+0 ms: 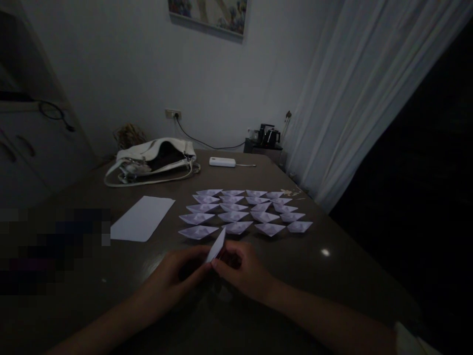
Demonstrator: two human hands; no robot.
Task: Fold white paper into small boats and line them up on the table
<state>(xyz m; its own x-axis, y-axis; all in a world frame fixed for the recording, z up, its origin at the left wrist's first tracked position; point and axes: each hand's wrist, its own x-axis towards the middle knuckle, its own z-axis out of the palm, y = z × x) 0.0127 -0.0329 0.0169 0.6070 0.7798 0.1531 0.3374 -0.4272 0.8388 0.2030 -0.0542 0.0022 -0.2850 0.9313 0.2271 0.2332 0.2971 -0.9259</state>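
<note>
Between my two hands a small folded piece of white paper (217,245) is held up on a slant, above the near side of the table. My left hand (176,270) pinches its lower left edge with thumb and fingers. From the other side, my right hand (242,268) grips it low down, thumb close to the left thumb. Just beyond my hands stand several rows of folded white paper boats (233,217), lined up side by side. The fingertips behind the folded paper are partly hidden.
A flat stack of white paper (144,219) lies left of the boats. Farther back are a white handbag (157,153) and a white power bank (222,161) with a short cable. A black kettle (271,138) stands beyond the table (351,266), near a sheer curtain (343,88).
</note>
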